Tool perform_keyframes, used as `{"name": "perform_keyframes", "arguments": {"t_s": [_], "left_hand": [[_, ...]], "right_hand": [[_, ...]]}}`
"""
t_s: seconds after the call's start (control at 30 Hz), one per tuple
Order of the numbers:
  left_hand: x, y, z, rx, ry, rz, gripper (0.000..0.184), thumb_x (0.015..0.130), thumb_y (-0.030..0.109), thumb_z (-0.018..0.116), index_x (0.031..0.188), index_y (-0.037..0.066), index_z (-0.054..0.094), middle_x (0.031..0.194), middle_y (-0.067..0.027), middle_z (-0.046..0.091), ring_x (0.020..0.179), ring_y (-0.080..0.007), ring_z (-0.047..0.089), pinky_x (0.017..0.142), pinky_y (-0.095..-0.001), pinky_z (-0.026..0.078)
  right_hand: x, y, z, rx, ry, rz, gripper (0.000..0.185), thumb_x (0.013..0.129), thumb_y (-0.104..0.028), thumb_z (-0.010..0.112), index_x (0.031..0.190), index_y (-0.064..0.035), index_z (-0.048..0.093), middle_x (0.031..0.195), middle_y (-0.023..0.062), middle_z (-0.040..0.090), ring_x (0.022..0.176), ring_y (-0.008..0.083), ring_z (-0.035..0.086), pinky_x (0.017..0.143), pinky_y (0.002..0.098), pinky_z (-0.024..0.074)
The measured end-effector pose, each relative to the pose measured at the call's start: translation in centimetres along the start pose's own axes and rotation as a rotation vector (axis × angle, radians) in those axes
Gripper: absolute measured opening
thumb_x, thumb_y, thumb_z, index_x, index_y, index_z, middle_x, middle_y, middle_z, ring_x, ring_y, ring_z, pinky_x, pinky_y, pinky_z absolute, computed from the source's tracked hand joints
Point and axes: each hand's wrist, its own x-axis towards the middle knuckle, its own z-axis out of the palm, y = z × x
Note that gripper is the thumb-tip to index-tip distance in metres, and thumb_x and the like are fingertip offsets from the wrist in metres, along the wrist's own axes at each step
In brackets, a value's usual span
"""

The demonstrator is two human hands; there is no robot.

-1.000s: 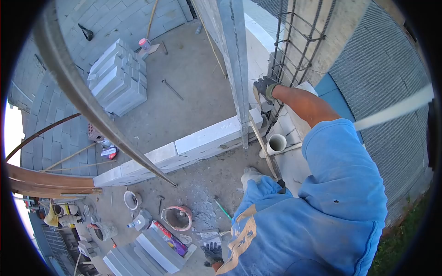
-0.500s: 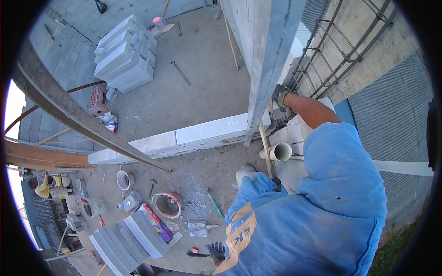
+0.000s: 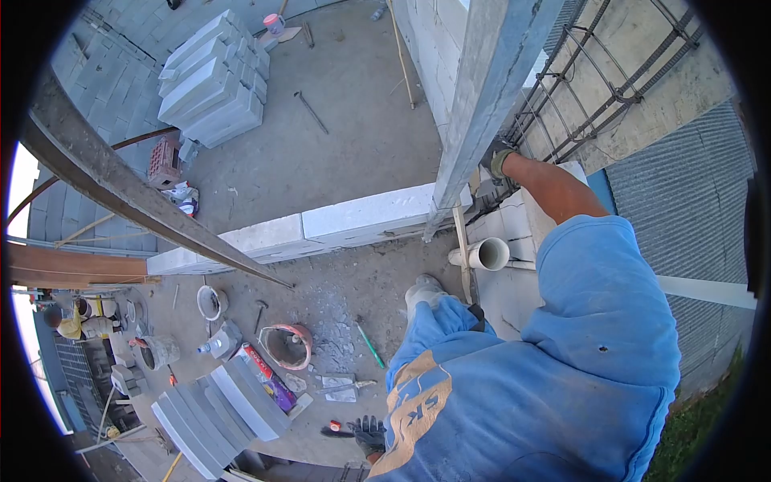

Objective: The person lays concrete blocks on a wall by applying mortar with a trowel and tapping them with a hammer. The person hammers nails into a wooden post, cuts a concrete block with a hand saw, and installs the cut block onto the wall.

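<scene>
My right hand (image 3: 499,157), in a dark glove with an olive cuff, reaches up beside a grey upright post (image 3: 490,96) at the foot of a rebar cage (image 3: 574,100). Its fingers are mostly hidden, so any grip is unclear. Low in the view, my gloved left hand (image 3: 370,435) has its fingers spread. Close by it lie a dark, narrow object (image 3: 336,433) and a small red item (image 3: 335,424). Below the post, a thin wooden strip (image 3: 462,249) stands beside a white plastic pipe (image 3: 490,254).
A low white block wall (image 3: 353,221) crosses the middle. Stacked blocks (image 3: 213,88) stand behind it. On the near floor are a mortar bucket (image 3: 287,347), a hammer (image 3: 259,316), a green tool (image 3: 369,345) and more blocks (image 3: 233,406). Another person (image 3: 84,320) is far left.
The view has shifted slightly. My left hand's fingers now look more spread. My right hand stays beside the post and rebar.
</scene>
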Motion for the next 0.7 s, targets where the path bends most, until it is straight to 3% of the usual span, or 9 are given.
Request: {"name": "perform_keyframes", "arguments": {"t_s": [0.07,0.17,0.23,0.27,0.37,0.4,0.43,0.5,0.7], "left_hand": [[0.0,0.1,-0.3,0.0,0.009,0.008,0.075,0.093,0.061,0.049,0.148,0.015,0.031,0.147,-0.0109,0.042,0.133,-0.0327,0.044,0.105,-0.0515,0.034],[0.0,0.6,-0.3,0.002,0.021,0.019,0.076,0.092,0.062,0.05,0.149,0.016,0.03,0.148,-0.0109,0.042,0.133,-0.0331,0.043,0.105,-0.0521,0.034],[0.0,0.9,-0.2,0.002,0.03,0.032,0.076,0.092,0.062,0.05,0.149,0.016,0.029,0.148,-0.0109,0.041,0.133,-0.0334,0.043,0.105,-0.0525,0.034],[-0.1,1.1,-0.1,0.001,0.035,0.039,0.077,0.092,0.062,0.05,0.149,0.016,0.029,0.148,-0.0109,0.041,0.133,-0.0335,0.043,0.106,-0.0527,0.034],[-0.4,1.9,0.4,0.012,0.052,0.06,0.078,0.091,0.063,0.051,0.149,0.016,0.028,0.148,-0.0108,0.041,0.133,-0.0339,0.043,0.106,-0.0533,0.033],[-0.5,2.1,0.5,0.016,0.058,0.071,0.078,0.091,0.063,0.051,0.15,0.016,0.028,0.148,-0.0108,0.041,0.133,-0.034,0.043,0.106,-0.0535,0.033],[-0.6,2.0,0.5,0.018,0.069,0.081,0.078,0.091,0.063,0.051,0.15,0.016,0.028,0.148,-0.0108,0.041,0.133,-0.0341,0.043,0.106,-0.0537,0.033],[-0.9,2.3,1.2,0.021,0.083,0.097,0.079,0.091,0.063,0.052,0.15,0.017,0.028,0.149,-0.0108,0.04,0.133,-0.0344,0.043,0.106,-0.0541,0.033],[-2.5,3.4,2.8,0.047,0.121,0.14,0.081,0.09,0.064,0.053,0.151,0.017,0.026,0.149,-0.0107,0.039,0.134,-0.0352,0.042,0.107,-0.0553,0.032]], "right_hand": [[-1.6,-1.0,-2.7,-0.12,-0.174,-0.059,0.041,0.1,-0.031,0.031,0.124,-0.0109,0.058,0.121,0.0198,0.061,0.111,0.0363,0.059,0.094,0.0452,0.0474],[-0.5,-1.1,-0.3,-0.04,-0.153,0.011,0.037,0.099,-0.028,0.033,0.118,-0.0111,0.06,0.119,0.0174,0.064,0.111,0.0355,0.06,0.098,0.0461,0.0442],[0.4,-0.7,3.9,-0.124,0.14,-0.042,0.034,0.098,-0.026,0.035,0.113,-0.0117,0.062,0.117,0.0151,0.065,0.109,0.0339,0.062,0.102,0.0484,0.0406],[2.3,-0.3,7.2,0.137,0.204,0.065,0.033,0.098,-0.024,0.036,0.114,-0.0127,0.062,0.119,0.0154,0.065,0.117,0.0341,0.058,0.11,0.0508,0.0306],[0.8,-1.2,6.9,0.036,0.178,0.092,0.035,0.098,-0.024,0.034,0.116,-0.0132,0.062,0.121,0.0156,0.064,0.126,0.0361,0.051,0.117,0.0533,0.0178],[0.4,-2.0,4.9,-0.079,-0.085,0.11,0.038,0.099,-0.026,0.032,0.121,-0.0145,0.061,0.126,0.0139,0.062,0.133,0.0365,0.043,0.119,0.0558,0.0062],[1.0,-1.8,6.5,-0.08,-0.083,0.106,0.038,0.099,-0.026,0.032,0.121,-0.0145,0.061,0.126,0.0139,0.062,0.133,0.0365,0.043,0.119,0.0558,0.0062],[4.2,-0.5,14.9,-0.199,0.388,0.008,0.041,0.1,-0.028,0.03,0.122,-0.0151,0.062,0.128,0.0122,0.06,0.134,0.0344,0.042,0.119,0.056,0.0066],[5.8,-1.7,17.2,-0.227,0.191,-0.014,0.033,0.096,-0.021,0.04,0.118,-0.0122,0.063,0.121,0.0144,0.061,0.122,0.0322,0.05,0.111,0.0545,0.0255]]}}
